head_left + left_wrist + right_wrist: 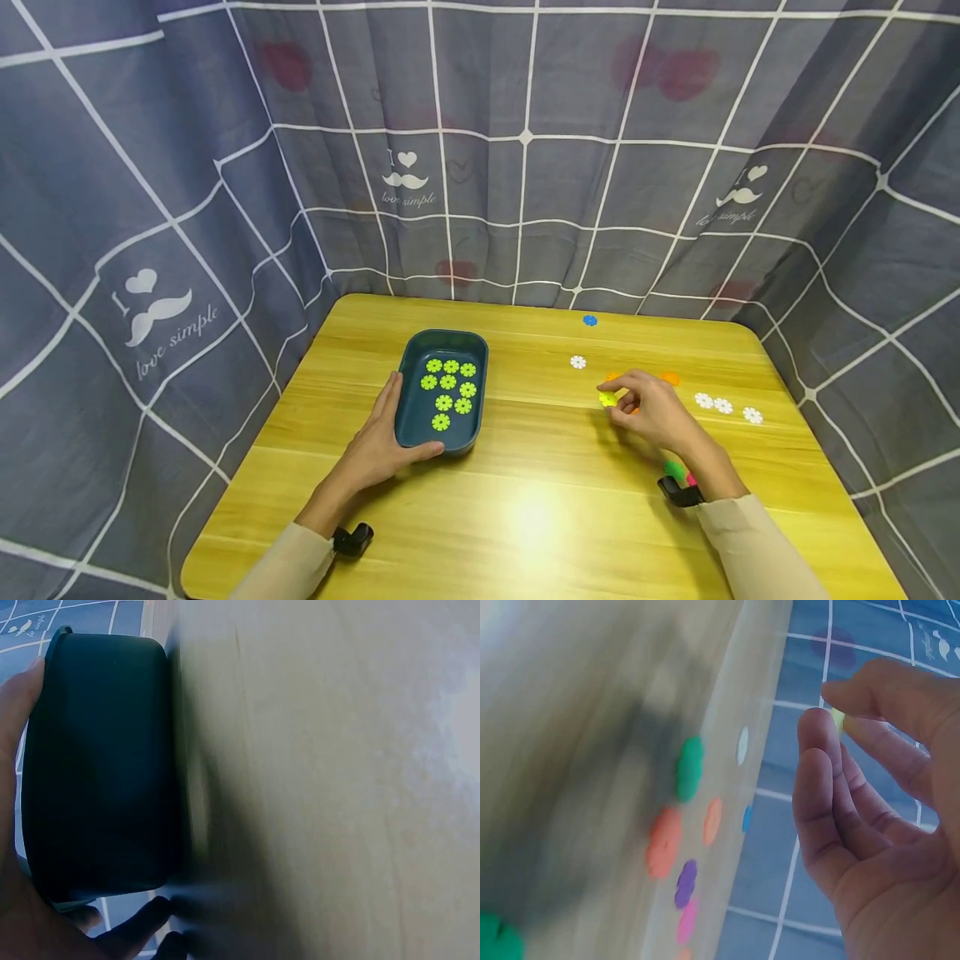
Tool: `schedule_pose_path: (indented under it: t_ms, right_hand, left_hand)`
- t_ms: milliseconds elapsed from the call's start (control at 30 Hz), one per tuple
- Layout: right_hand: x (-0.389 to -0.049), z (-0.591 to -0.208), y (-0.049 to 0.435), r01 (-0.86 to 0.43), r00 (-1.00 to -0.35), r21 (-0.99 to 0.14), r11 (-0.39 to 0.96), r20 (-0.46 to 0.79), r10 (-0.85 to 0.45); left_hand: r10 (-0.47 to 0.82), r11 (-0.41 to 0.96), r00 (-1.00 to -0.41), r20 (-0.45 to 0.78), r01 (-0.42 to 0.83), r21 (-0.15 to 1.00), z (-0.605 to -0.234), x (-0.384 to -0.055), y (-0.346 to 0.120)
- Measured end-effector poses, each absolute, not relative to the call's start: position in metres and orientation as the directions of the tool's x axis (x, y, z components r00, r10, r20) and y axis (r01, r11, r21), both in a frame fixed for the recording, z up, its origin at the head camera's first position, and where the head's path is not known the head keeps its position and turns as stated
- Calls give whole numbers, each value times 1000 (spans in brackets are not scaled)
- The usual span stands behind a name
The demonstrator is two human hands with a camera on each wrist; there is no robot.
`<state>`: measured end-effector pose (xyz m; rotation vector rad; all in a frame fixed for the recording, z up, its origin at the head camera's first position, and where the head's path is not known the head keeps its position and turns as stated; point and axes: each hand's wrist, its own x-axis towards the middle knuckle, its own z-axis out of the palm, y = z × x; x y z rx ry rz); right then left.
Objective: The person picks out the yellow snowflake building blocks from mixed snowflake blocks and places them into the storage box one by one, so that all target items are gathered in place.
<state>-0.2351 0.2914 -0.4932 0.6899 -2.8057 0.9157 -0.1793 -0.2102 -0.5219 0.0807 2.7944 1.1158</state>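
My left hand (375,450) holds the near left corner of a dark teal tray (480,408), thumb along the near side and fingers along the left side. Several yellow-green flower-shaped discs (447,382) lie inside the tray, flat on its floor. Over the right part of the table, my right hand (656,410) pinches another yellow-green disc (608,399) between thumb and fingertip. Only a sliver of that disc (838,720) shows in the right wrist view. The tray's outer wall (105,765) fills the left of the left wrist view.
Around the right hand lie white discs (723,406), an orange disc (671,378), a green disc (674,470) and, in the right wrist view, a purple disc (685,883). A blue disc (590,320) sits near the table's back edge. Grey checked curtains (480,183) enclose the table (525,533).
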Motion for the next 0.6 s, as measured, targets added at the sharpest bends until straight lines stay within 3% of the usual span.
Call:
schedule_pose_path:
  t_ms: [600]
  right_hand:
    - [-255,-496,225,-556,-812,-578,597,225,-538]
  left_hand:
    - [98,785,-988,-122,1,620,-513,-179,-209]
